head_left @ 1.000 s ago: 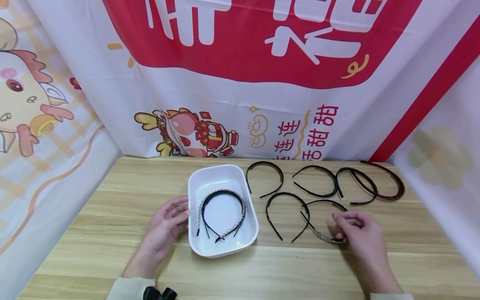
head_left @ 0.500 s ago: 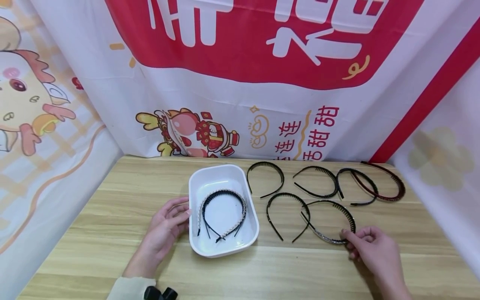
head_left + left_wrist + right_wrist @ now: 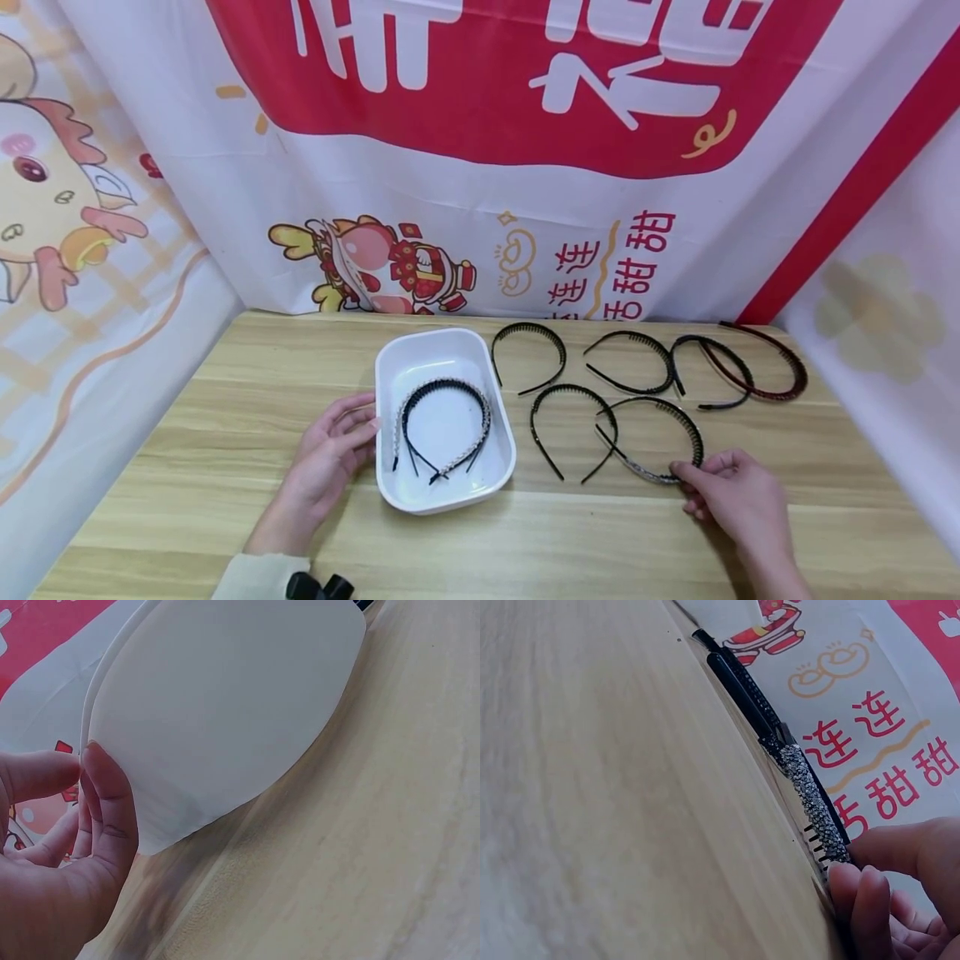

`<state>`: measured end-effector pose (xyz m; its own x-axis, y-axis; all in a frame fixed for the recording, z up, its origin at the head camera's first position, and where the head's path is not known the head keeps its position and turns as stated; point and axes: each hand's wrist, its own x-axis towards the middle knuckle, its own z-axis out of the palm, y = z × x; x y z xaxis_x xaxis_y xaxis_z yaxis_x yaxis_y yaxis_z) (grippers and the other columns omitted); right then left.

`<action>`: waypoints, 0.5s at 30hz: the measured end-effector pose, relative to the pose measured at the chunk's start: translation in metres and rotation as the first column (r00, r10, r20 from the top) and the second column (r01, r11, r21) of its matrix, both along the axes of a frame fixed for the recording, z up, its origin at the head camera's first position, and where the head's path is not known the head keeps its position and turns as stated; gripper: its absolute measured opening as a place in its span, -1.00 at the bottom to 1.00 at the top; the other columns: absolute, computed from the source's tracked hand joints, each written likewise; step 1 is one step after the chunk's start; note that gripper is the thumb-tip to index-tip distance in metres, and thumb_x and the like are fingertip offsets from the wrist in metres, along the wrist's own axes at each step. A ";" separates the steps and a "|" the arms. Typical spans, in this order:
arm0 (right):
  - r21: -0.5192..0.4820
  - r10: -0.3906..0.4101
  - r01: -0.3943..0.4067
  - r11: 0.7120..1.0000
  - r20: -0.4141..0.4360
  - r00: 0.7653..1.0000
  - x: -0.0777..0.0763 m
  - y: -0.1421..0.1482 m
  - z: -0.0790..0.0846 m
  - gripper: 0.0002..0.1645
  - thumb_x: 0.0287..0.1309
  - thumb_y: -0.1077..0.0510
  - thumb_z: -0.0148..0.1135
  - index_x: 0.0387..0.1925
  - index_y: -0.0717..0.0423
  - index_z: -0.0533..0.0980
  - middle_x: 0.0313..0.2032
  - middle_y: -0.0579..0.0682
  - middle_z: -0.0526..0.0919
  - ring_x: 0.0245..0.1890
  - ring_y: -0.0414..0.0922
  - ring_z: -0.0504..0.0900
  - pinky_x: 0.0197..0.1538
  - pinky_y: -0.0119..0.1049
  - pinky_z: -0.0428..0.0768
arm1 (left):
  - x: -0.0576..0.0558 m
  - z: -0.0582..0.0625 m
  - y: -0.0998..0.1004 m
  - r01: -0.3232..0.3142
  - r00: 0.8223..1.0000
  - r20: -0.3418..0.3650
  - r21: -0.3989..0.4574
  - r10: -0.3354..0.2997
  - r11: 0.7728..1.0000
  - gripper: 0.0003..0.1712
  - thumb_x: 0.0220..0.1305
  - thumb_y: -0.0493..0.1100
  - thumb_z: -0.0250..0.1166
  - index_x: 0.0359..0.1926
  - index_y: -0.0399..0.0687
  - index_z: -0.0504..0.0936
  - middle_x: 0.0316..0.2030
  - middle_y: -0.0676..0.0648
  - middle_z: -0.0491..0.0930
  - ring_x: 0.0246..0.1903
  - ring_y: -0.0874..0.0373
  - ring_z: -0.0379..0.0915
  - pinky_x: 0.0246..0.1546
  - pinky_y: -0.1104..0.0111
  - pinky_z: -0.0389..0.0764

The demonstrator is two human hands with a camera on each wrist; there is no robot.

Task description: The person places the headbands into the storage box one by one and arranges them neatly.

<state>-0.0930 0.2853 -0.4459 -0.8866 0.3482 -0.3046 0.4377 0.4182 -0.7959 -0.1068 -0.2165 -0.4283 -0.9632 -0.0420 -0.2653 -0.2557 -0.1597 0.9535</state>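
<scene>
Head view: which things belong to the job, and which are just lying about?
Likely in the job:
white tray, held by the left hand
silver-studded headband, pinched by the right hand
headbands inside the tray
five loose headbands, untouched

Apparently not:
printed cloth
black object by the left sleeve

left grip (image 3: 332, 457) pinching between thumb (image 3: 45, 776) and fingers (image 3: 112, 806), right grip (image 3: 738, 498) pinching likewise, forearms (image 3: 283, 518) slanting inward
</scene>
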 end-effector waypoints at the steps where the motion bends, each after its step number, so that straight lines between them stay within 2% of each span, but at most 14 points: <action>1: -0.013 -0.006 0.006 1.000 0.001 1.000 -0.001 0.000 0.000 -0.44 0.16 0.00 0.63 -0.12 0.23 0.45 -0.52 -0.09 0.79 -0.58 -0.13 0.77 -0.45 -0.28 0.77 | 0.000 0.000 0.000 0.000 1.000 0.000 0.000 0.000 1.000 -0.41 0.48 -0.33 0.30 0.45 -0.11 0.40 0.02 0.09 0.64 -0.05 0.22 0.64 0.02 0.36 0.73; 10: -0.101 -0.045 0.046 0.994 0.013 0.999 -0.004 0.002 -0.001 -0.44 0.22 0.08 0.58 -0.01 0.27 0.42 -0.50 -0.12 0.81 -0.51 -0.17 0.82 -0.30 -0.37 0.80 | 0.000 0.000 0.000 -0.002 1.000 0.001 0.003 0.002 1.000 -0.40 0.47 -0.33 0.31 0.46 -0.11 0.39 0.02 0.09 0.63 -0.04 0.22 0.63 0.02 0.36 0.73; 15: -0.154 -0.068 0.070 0.986 0.013 0.998 -0.005 0.001 -0.001 -0.41 0.23 0.11 0.57 0.05 0.26 0.38 -0.45 -0.16 0.82 -0.47 -0.20 0.84 -0.24 -0.35 0.82 | 0.000 -0.001 0.000 -0.003 1.000 0.000 0.003 0.003 1.000 -0.41 0.48 -0.33 0.30 0.46 -0.11 0.40 0.02 0.09 0.63 -0.04 0.22 0.63 0.02 0.36 0.73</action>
<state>-0.0978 0.2859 -0.4472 -0.8596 0.3569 -0.3655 0.4672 0.2597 -0.8452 -0.1071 -0.2168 -0.4294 -0.9630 -0.0438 -0.2659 -0.2557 -0.1630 0.9529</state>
